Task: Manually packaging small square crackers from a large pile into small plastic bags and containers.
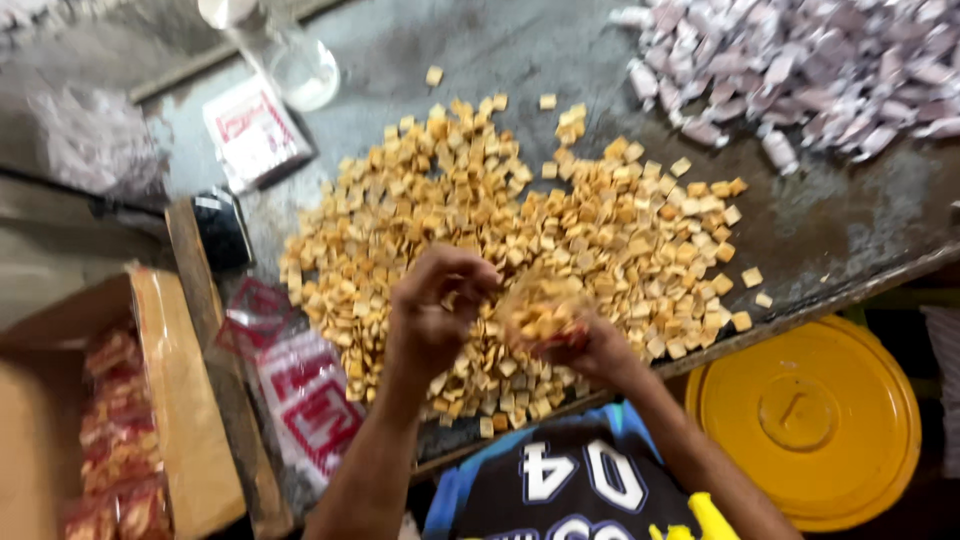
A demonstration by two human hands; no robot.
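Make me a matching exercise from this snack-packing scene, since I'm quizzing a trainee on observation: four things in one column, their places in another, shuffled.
Things:
1. square crackers
2. yellow lid
3. cardboard box
4. small clear bag

Places:
A. at the left, holding filled red packets
B. below the table edge, at the right
C. heaped on the dark table
D. held in the right hand, with the left hand beside it

Pairs: 1-C, 2-B, 3-A, 4-D
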